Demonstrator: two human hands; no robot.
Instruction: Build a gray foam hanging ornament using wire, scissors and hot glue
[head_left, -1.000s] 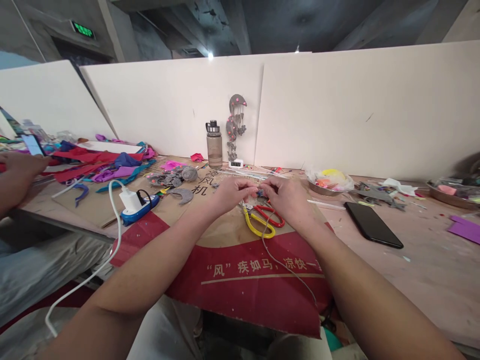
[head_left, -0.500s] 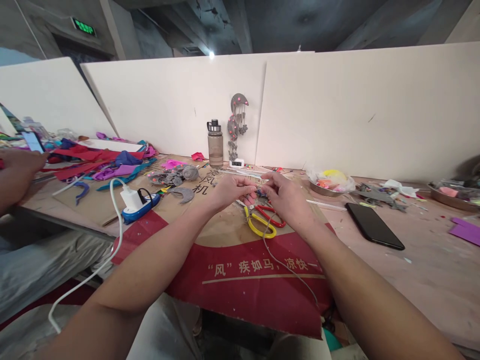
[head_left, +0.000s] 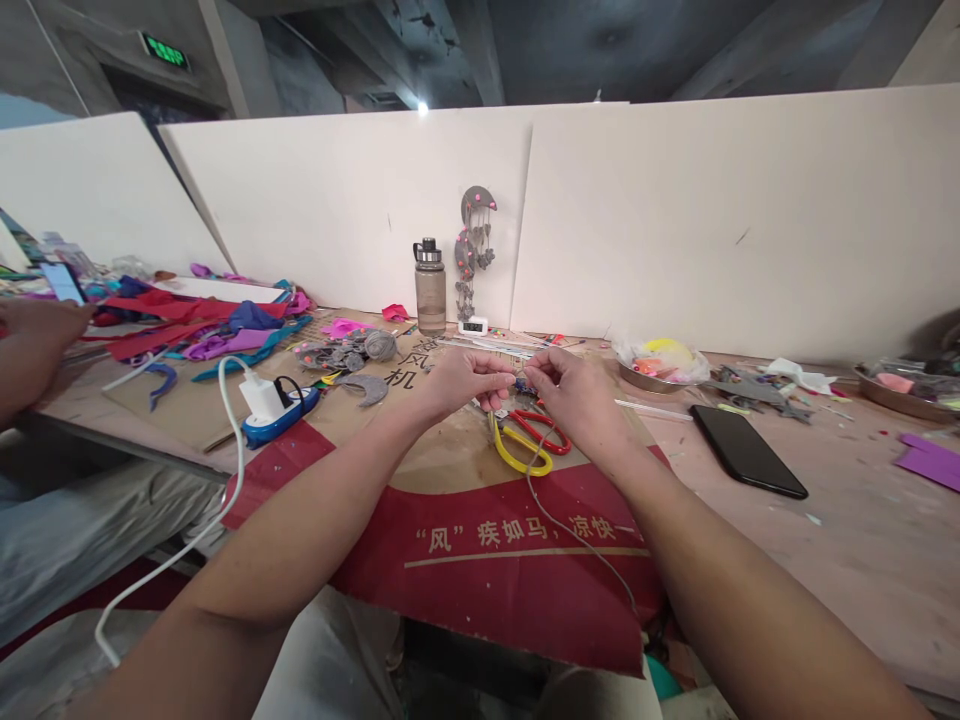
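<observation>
White boards [head_left: 645,220] are standing behind. Gray string [head_left: 561,526] is trailing past a yellow scissor handle [head_left: 519,467]. Above, left hand [head_left: 459,385] and right hand [head_left: 576,392] are pinching fingertips on something too tiny to tell. Nearby, a plain moon [head_left: 370,391] is lying, looking unfinished; a dotted moon [head_left: 477,203] is hanging, looking done.

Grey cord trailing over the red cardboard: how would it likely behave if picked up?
The grey cord is probably floppy, since it lies in a loose curve on the red cardboard. It looks thin, so likely very light. It may snag, as it crosses the yellow scissor handle.
</observation>
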